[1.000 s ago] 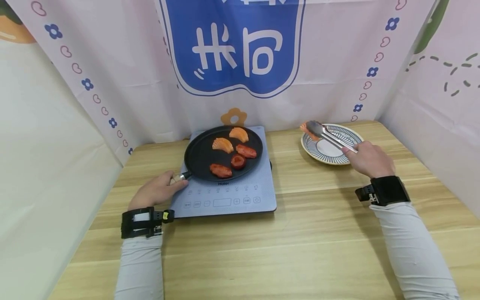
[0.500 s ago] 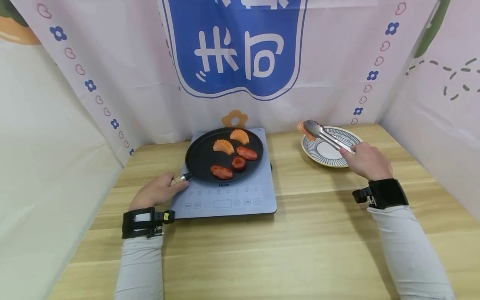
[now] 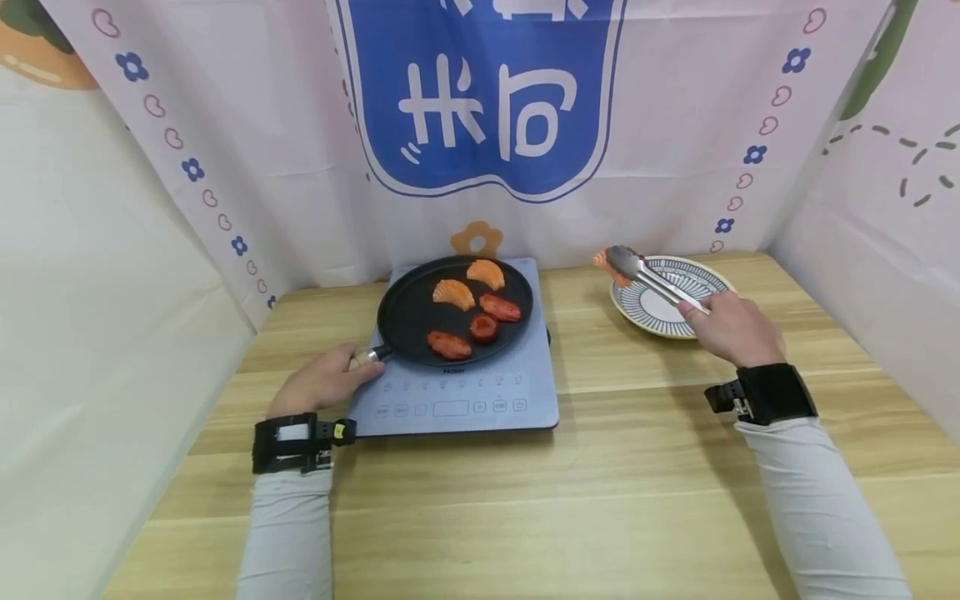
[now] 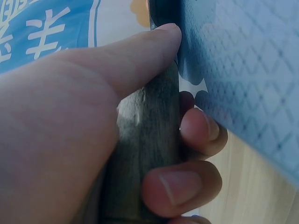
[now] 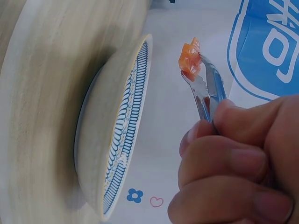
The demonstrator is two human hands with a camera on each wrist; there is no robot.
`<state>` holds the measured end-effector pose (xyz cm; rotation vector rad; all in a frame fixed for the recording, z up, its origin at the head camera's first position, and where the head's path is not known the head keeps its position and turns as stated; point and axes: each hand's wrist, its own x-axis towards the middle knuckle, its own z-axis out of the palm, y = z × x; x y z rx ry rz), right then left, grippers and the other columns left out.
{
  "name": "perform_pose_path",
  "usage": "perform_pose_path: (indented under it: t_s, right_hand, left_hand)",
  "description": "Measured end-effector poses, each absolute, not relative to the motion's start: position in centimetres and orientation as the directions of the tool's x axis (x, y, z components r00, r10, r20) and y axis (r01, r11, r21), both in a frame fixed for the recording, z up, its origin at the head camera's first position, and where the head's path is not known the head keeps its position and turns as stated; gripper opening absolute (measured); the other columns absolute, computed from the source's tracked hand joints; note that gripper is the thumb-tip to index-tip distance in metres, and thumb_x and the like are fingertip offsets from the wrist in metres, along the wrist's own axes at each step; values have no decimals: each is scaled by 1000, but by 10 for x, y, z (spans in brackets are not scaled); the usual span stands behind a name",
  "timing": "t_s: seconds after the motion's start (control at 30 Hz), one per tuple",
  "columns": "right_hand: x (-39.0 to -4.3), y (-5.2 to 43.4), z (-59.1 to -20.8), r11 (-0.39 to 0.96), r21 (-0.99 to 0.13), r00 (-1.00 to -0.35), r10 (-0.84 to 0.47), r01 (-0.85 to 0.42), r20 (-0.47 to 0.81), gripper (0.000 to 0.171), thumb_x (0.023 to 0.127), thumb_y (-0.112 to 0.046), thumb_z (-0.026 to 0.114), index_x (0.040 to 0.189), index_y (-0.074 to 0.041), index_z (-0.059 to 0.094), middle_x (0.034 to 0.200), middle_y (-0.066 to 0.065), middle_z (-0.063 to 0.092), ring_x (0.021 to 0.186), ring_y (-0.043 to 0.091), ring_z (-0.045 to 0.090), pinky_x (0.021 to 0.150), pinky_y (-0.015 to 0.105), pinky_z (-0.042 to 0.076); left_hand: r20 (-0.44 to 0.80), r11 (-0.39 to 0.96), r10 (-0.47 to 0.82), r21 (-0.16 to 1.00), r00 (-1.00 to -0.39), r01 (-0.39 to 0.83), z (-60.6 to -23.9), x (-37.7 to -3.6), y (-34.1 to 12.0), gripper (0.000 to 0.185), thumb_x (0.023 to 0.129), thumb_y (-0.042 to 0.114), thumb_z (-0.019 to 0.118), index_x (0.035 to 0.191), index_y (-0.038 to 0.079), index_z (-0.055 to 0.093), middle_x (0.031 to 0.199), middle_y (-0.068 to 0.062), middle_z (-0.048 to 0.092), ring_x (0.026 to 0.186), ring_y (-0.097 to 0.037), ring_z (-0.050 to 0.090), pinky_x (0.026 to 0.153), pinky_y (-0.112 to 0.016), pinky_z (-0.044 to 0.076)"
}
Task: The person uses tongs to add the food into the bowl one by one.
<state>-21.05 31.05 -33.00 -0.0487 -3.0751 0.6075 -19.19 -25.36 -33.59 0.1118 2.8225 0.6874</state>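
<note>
My left hand (image 3: 321, 382) grips the handle (image 4: 145, 140) of a black frying pan (image 3: 412, 325), fingers curled round it and thumb along its top. In the pan lie two orange shrimp-like pieces (image 3: 453, 293), two reddish wing-shaped pieces (image 3: 448, 345) and a round red piece (image 3: 483, 327). My right hand (image 3: 738, 329) holds metal tongs (image 3: 660, 283), whose tips pinch an orange piece of food (image 5: 190, 58). The tongs are raised over the left rim of a patterned plate (image 3: 652, 312), as the right wrist view also shows.
The pan rests on a grey induction cooktop (image 3: 450, 417) with a touch panel facing me. Wooden table (image 3: 525, 517) surrounds it. A printed cloth (image 3: 675, 133) hangs along the back edge, and pale cloth walls (image 3: 105, 292) stand at the sides.
The tongs with the orange piece have shifted slightly left relative to the plate. My left hand has kept its grip on the pan handle; the whole head view has shifted a little.
</note>
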Motion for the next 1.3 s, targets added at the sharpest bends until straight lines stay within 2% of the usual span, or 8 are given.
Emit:
perform_pose_path:
  t_s: [0.17,0.3,0.47,0.57,0.73,0.83,0.97,1.3]
  right_hand:
    - [-211,303,-326,923,-384,-1000,21,15,11,69,109,-59,35,136,-3,65,133,34,61,115,52,62,74,57,51]
    - [-212,294,-324,926,-377,-1000,0,-5,14,70,110,-57,37,137,3,63,138,35,59,119,54,61,80,61,52]
    - [-214,286,-322,921,-389,-999,-24,-35,34,65,110,-55,39,115,2,69,121,29,63,108,45,61,78,59,51]
    - [-214,283,-321,922,-385,-999,-27,-41,42,63,110,-54,40,111,1,70,119,29,63,107,44,61,76,58,51]
    - [-213,274,-320,916,-396,-997,-41,-61,60,54,110,-50,46,88,-6,65,97,21,62,93,38,59,65,42,44]
    - [-213,267,-319,913,-402,-997,-50,-71,63,51,109,-50,48,77,-11,59,84,14,57,83,32,57,61,38,40]
    - [-212,260,-316,909,-411,-998,-48,-62,45,51,109,-52,48,75,-14,54,77,8,51,74,27,54,58,37,38]
    - [-213,245,-310,905,-420,-997,-59,-75,51,52,109,-54,46,74,-16,49,77,7,50,74,26,53,58,37,39]
  left_hand:
    - [-206,883,146,467,-968,33,-333,-191,-253,47,108,51,54,111,4,56,92,-8,58,81,-22,55,67,-33,44]
    - [-207,880,150,473,-967,36,-335,-191,-254,47,108,51,54,111,4,56,92,-8,58,80,-22,55,66,-33,44]
    - [-206,881,150,472,-967,36,-334,-192,-253,47,108,51,55,111,4,56,91,-8,57,80,-22,55,66,-33,43]
    - [-206,884,146,467,-968,34,-334,-192,-252,47,107,52,55,110,4,56,90,-8,57,79,-22,54,65,-33,43]
    - [-199,885,148,463,-969,40,-335,-192,-253,48,107,53,55,110,5,56,90,-8,57,78,-22,54,64,-33,42]
    - [-197,887,154,460,-968,48,-336,-191,-255,47,107,52,55,108,5,55,88,-7,55,78,-22,54,63,-34,42]
    - [-207,888,149,458,-967,39,-337,-190,-255,47,107,52,55,108,5,54,89,-8,55,78,-22,53,64,-34,42]
    - [-211,890,134,455,-968,24,-337,-190,-256,48,107,53,55,112,6,54,90,-7,55,79,-22,54,65,-33,43]
